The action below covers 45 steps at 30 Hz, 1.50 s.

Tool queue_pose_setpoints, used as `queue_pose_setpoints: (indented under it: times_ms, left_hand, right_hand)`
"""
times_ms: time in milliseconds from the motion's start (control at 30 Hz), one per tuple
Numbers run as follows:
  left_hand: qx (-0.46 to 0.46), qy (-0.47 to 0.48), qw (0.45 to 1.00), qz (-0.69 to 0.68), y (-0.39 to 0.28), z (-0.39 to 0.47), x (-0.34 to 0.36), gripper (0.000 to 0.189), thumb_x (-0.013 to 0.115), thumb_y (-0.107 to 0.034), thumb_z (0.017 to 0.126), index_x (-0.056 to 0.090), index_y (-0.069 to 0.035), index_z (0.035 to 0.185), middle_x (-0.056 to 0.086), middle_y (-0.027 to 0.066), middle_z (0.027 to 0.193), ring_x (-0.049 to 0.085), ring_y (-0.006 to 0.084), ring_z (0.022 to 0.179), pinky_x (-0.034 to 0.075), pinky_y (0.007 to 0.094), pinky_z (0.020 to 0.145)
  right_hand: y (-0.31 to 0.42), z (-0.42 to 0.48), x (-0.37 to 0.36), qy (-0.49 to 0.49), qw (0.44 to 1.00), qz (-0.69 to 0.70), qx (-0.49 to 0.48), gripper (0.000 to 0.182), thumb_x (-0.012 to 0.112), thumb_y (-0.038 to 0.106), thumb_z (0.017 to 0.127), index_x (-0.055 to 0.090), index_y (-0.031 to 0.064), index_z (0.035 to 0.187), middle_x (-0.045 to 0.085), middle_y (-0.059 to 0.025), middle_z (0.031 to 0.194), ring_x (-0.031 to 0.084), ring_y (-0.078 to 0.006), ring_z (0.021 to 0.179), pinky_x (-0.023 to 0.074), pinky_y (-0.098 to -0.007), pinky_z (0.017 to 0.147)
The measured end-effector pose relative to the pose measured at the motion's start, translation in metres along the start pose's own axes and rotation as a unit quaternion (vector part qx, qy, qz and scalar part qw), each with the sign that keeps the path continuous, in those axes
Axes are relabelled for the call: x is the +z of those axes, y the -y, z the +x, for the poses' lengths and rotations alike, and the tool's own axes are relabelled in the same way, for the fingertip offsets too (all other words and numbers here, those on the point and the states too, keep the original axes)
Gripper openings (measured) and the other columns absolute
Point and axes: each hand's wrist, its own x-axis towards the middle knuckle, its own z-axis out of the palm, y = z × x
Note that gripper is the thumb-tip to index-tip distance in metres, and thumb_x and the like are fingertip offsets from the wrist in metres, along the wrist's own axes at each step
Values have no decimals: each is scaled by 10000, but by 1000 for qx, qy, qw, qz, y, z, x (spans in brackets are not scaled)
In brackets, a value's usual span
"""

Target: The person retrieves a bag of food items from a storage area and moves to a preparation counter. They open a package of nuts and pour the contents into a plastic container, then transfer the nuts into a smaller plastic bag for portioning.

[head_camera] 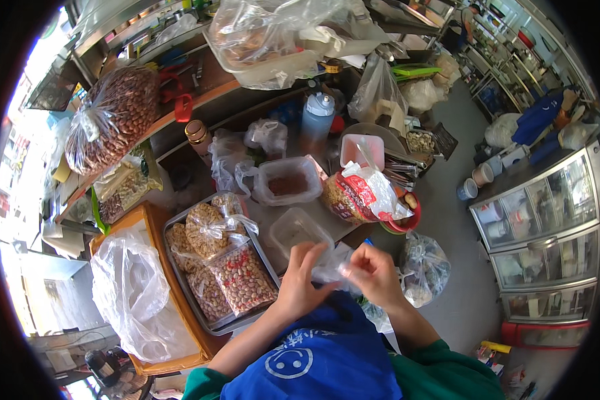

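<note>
Before the person, my left hand [307,280] is held with thumb and fingers apart, just in front of a clear plastic tub [300,232]. My right hand [375,275] is curled, its fingertips pinching the edge of a thin clear plastic bag [332,267] that hangs between both hands. Whether my left hand touches the bag cannot be told. To the left, a metal tray [220,330] holds bags of peanuts [242,277] and bags of a pale brown crunchy food [207,225]. Behind the tub stands a second plastic tub [287,180] with dark red contents.
An open cardboard box [145,295] lined with plastic is at the left. A printed bag of grains [355,192], a red basin [412,210] and a knotted bag [425,270] lie to the right. Behind are a blue bottle [317,117] and a shelf edge [220,92]. A person [465,25] stands far off.
</note>
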Motion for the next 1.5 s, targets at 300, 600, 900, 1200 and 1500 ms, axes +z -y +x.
queue_pose_setpoints:
  times_ms: [300,600,900,1200,1500]
  left_hand:
    - [-99,114,964,-221,33,-2,20,289,498,131,854,640,24,1082,652,84,1027,617,192,987,473,279,864]
    - [-85,94,992,-21,68,41,2,230,669,50,830,684,12,1056,710,104,981,654,125,866,522,253,735]
    - [-182,148,877,419,151,133,3,561,708,-435,866,584,-44,1248,627,200,1137,653,409,1056,539,510,881]
    - [-264,240,852,383,225,152,46,552,666,-378,902,565,-18,1309,639,277,1238,628,450,1127,509,514,954]
    - [-454,173,874,24,226,124,42,346,637,-227,961,653,41,1180,723,172,1006,713,291,881,570,421,779]
  right_hand:
    - [-112,-14,-64,-162,894,-386,-157,359,834,115,741,662,78,1053,608,-96,1007,611,-280,880,512,-370,715]
    - [-191,-7,-11,-170,810,486,281,303,443,334,1068,492,118,1275,628,-85,1041,662,-188,876,579,-355,618]
    - [-265,38,57,-257,922,272,105,187,570,189,1038,596,90,1194,621,-39,948,577,-115,807,474,-270,720]
    - [-308,45,59,-337,939,16,61,293,620,230,1008,552,38,1218,658,-141,1019,636,-228,943,496,-332,839]
    - [-283,58,-18,-236,970,61,-28,497,570,215,1003,463,53,1460,594,-138,1359,587,-238,1204,432,-336,1031]
